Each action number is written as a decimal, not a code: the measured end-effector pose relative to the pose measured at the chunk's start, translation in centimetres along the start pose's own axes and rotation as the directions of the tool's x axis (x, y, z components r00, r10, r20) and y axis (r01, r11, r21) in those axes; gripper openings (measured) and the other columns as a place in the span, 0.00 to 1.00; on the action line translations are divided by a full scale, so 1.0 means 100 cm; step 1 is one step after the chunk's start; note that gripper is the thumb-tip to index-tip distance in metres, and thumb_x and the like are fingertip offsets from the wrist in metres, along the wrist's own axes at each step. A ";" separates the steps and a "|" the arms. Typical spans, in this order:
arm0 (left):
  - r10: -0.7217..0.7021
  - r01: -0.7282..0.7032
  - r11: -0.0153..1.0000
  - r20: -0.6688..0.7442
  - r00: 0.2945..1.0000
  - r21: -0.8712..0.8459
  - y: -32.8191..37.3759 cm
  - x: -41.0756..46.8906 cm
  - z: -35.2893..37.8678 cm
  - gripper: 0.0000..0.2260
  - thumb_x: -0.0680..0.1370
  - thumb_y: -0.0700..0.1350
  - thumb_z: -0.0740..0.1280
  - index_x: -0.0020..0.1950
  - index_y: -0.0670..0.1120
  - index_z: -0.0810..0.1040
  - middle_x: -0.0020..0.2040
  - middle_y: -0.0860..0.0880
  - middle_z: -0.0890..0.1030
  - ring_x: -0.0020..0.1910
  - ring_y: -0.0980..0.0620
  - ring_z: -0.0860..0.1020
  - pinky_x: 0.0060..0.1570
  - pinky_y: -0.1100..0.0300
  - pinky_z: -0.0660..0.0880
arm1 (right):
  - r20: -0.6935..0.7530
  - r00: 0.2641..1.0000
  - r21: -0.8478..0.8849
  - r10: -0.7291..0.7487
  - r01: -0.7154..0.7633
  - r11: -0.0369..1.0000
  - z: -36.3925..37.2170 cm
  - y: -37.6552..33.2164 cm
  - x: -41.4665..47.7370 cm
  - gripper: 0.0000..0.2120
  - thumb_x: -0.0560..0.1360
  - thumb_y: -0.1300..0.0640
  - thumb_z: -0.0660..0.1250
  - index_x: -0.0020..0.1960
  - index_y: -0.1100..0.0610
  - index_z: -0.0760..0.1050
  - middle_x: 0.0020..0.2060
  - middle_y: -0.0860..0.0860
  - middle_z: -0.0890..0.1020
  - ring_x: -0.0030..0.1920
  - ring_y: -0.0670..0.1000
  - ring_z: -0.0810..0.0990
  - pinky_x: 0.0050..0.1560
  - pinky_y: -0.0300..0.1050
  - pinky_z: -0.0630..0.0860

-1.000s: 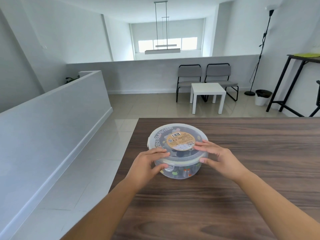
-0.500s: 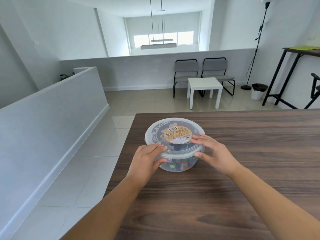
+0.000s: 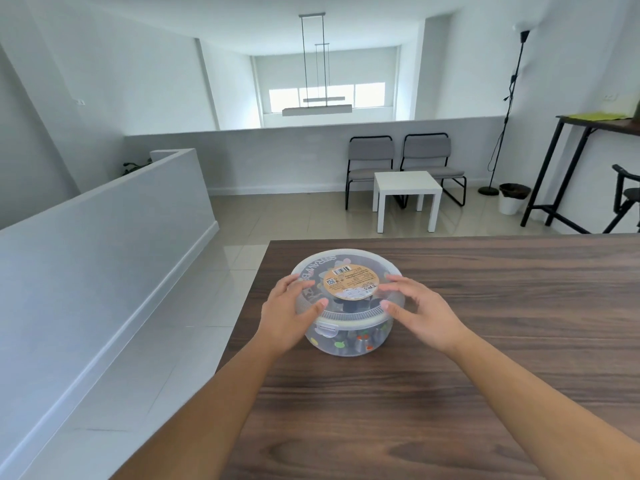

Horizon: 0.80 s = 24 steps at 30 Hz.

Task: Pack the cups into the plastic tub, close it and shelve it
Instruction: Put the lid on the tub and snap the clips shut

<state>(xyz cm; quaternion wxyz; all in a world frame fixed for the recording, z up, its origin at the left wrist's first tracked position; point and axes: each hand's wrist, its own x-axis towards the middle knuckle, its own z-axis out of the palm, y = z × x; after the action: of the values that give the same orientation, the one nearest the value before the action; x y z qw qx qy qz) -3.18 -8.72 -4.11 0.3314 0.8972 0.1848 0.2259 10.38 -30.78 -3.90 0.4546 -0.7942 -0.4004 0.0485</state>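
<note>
A round clear plastic tub (image 3: 346, 341) stands on the dark wooden table (image 3: 485, 341) near its left edge. Dark cups with coloured spots show through its wall. Its clear lid (image 3: 360, 265), with a round brown label, sits on top. My left hand (image 3: 287, 311) rests on the lid's left side, fingers spread over the top and thumb on the near rim. My right hand (image 3: 422, 313) mirrors it on the right side, fingertips on the lid and thumb at the rim. A small latch tab (image 3: 327, 329) shows at the front.
The table's left edge (image 3: 242, 323) drops to a tiled floor beside a low white wall (image 3: 104, 254). Beyond the table are a white side table (image 3: 407, 192), two grey chairs (image 3: 370, 161), a floor lamp, a bin and a tall dark table (image 3: 588, 126) at the right.
Both hands have slid apart from the lid's near rim to its left and right sides. The tub has stayed in place.
</note>
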 end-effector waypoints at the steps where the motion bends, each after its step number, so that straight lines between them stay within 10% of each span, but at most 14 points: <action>1: -0.057 0.056 0.998 0.030 0.998 0.031 0.001 0.007 -0.001 0.21 0.73 0.57 0.67 0.65 0.54 0.71 0.72 0.50 0.62 0.72 0.52 0.60 0.70 0.46 0.59 | -0.016 0.999 0.008 0.035 -0.035 0.999 0.000 0.000 0.004 0.16 0.72 0.47 0.69 0.60 0.41 0.75 0.69 0.43 0.69 0.70 0.42 0.63 0.70 0.42 0.58; 4: -0.209 0.210 0.978 0.146 0.967 0.004 0.004 0.026 -0.005 0.27 0.72 0.59 0.67 0.69 0.56 0.65 0.76 0.45 0.55 0.75 0.48 0.52 0.71 0.45 0.55 | -0.040 0.980 0.024 0.194 -0.193 0.981 -0.001 0.001 0.017 0.24 0.71 0.45 0.70 0.66 0.44 0.70 0.72 0.47 0.66 0.73 0.45 0.59 0.72 0.48 0.59; 8: -0.233 0.301 0.920 0.268 0.935 -0.250 0.001 0.037 -0.001 0.30 0.71 0.55 0.70 0.71 0.57 0.63 0.71 0.49 0.66 0.67 0.51 0.66 0.66 0.53 0.66 | 0.086 0.915 0.450 0.394 -0.389 0.804 0.013 -0.003 0.031 0.33 0.68 0.49 0.74 0.69 0.44 0.64 0.61 0.47 0.77 0.58 0.49 0.77 0.54 0.47 0.75; 13: -0.246 0.331 0.819 0.235 0.941 -0.469 -0.008 0.034 0.008 0.29 0.69 0.53 0.73 0.67 0.61 0.67 0.65 0.54 0.73 0.59 0.54 0.74 0.60 0.55 0.73 | 0.019 0.911 0.685 0.412 -0.312 0.659 0.036 0.006 0.033 0.25 0.70 0.59 0.74 0.58 0.37 0.69 0.57 0.48 0.80 0.56 0.52 0.81 0.58 0.57 0.77; 24: -0.307 0.392 0.636 0.248 0.919 -0.664 -0.013 0.033 0.019 0.21 0.69 0.48 0.74 0.56 0.67 0.73 0.58 0.57 0.76 0.56 0.52 0.78 0.54 0.50 0.78 | -0.062 0.898 0.646 0.436 -0.296 0.703 0.043 0.011 0.037 0.21 0.71 0.57 0.72 0.59 0.40 0.71 0.57 0.47 0.79 0.55 0.53 0.80 0.53 0.54 0.79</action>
<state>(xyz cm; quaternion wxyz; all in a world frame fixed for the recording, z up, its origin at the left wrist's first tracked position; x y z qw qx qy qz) 0.32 -7.12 -5.36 0.6942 0.6610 0.2360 0.1597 11.65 -25.62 -6.16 0.7111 -0.6633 -0.1444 0.1831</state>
